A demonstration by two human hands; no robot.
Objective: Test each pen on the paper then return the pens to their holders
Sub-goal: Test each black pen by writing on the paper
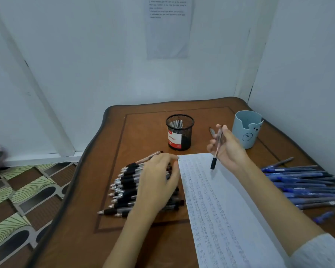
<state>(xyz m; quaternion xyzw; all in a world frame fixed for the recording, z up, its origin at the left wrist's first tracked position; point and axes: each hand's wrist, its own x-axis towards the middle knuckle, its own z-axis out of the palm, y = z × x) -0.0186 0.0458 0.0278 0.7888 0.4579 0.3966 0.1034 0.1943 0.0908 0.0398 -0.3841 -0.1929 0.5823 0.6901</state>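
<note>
Over on the heap of black pens (124,188), resting the left grip (157,180) loose-fingered, clutching nothing; could roll a few off the table (81,238) edge with one careless sweep. Pinching a black pen (213,163) in the right grip (228,149) above the lined paper (211,209) (looks a bit slack), so could fumble it, or drop it in the blue bear cup (247,130) rather than the black mesh holder (179,132).

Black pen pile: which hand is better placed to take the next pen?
Left. The left hand rests on the black pen pile; the right hand, at the paper's far end, holds a pen in its fingers.
</note>
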